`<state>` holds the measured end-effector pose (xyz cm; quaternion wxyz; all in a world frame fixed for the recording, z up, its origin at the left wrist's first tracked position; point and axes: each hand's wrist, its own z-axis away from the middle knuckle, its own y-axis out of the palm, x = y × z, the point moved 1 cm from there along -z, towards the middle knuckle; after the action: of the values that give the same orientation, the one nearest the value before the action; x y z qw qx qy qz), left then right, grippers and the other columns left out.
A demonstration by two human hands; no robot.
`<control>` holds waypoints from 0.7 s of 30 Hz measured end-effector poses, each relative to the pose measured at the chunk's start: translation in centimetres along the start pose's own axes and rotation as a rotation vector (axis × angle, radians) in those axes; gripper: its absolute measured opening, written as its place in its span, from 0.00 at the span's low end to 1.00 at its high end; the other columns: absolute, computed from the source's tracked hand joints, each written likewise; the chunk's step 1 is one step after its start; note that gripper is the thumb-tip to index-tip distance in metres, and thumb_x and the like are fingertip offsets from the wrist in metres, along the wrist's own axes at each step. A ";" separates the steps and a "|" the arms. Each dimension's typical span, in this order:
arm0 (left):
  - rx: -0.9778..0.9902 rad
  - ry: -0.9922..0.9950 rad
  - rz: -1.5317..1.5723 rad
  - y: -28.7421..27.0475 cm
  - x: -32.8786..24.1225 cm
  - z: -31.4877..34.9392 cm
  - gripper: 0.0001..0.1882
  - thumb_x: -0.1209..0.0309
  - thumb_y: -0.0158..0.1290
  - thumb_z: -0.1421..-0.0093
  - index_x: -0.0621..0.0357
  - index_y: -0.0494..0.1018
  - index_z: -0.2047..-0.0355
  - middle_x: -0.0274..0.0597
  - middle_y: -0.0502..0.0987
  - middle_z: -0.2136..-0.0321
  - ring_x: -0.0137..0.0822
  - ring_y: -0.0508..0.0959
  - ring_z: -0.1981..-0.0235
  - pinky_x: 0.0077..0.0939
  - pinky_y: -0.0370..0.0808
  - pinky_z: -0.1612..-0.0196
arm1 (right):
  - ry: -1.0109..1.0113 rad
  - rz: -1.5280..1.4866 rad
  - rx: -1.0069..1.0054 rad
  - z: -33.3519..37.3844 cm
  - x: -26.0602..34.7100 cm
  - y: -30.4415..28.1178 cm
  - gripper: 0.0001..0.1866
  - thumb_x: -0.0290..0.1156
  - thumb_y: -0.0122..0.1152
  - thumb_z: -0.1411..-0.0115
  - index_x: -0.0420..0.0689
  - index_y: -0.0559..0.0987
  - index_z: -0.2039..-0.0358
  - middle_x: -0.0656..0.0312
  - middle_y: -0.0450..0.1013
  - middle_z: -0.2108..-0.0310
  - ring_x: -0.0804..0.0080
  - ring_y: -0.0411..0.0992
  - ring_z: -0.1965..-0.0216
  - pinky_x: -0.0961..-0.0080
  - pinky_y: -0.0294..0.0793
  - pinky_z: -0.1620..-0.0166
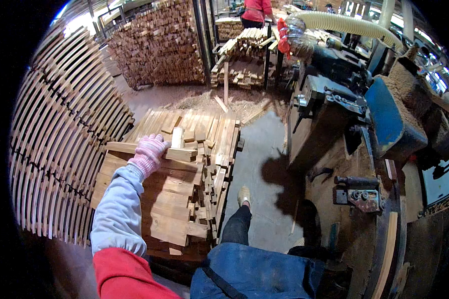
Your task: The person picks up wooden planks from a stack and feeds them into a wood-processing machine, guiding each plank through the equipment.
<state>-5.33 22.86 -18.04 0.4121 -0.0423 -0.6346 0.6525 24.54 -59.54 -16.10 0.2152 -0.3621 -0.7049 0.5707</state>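
Note:
My left hand (148, 152), in a pink and white knit glove, grips a flat wooden board (179, 153) lying across the top of a stack of short boards (177, 199). The board runs left to right under my fingers, and a small upright block (177, 137) stands just beyond it. My right hand is out of view. My grey sleeve with a red cuff comes up from the lower left.
A tall pile of curved wooden slats (60, 144) stands to the left. A woodworking machine (364, 149) with a blue sawdust-covered hood and flexible hose fills the right. More timber stacks (159, 45) and a person in red (257, 11) are at the back. Concrete floor (259, 164) lies between.

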 end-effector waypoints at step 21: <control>-0.118 0.392 2.828 -29.9 -33.8 15.0 0.26 0.54 0.66 0.41 0.60 0.77 0.50 0.41 0.82 0.62 0.33 0.80 0.62 0.33 0.77 0.57 | -0.572 -0.414 -0.245 -15.4 7.1 -0.8 0.46 0.36 0.70 0.46 0.43 0.62 0.28 0.46 0.59 0.29 0.46 0.64 0.33 0.56 0.61 0.32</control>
<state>22.68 -13.40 -5.16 -0.4965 -0.7332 -0.0191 0.4643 30.84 -44.25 -12.20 0.0755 -0.0608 -0.8580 0.5044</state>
